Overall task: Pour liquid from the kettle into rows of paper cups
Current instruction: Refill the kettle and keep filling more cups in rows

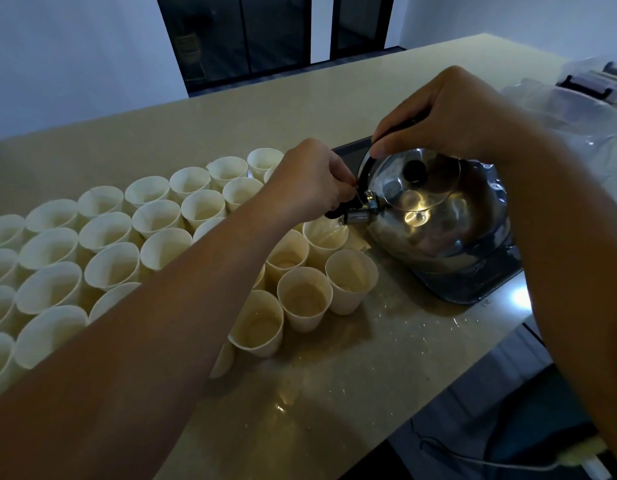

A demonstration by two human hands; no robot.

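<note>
Beige tabletop (335,375), dim room | kettle (438,216) right of centre, spout over nearest paper cup (326,237) | my right hand (449,112) curled round handle, my left hand (310,178) pinching spout cap | tip slowly, keep cap lifted, stream centred to avoid splashing.

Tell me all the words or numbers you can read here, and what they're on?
None can be read.
Paper cups: plain, no print.
Kettle: shiny metal, no visible brand.
Bottle behind the glass door: has a pale label, too dark and blurred to read.
</note>
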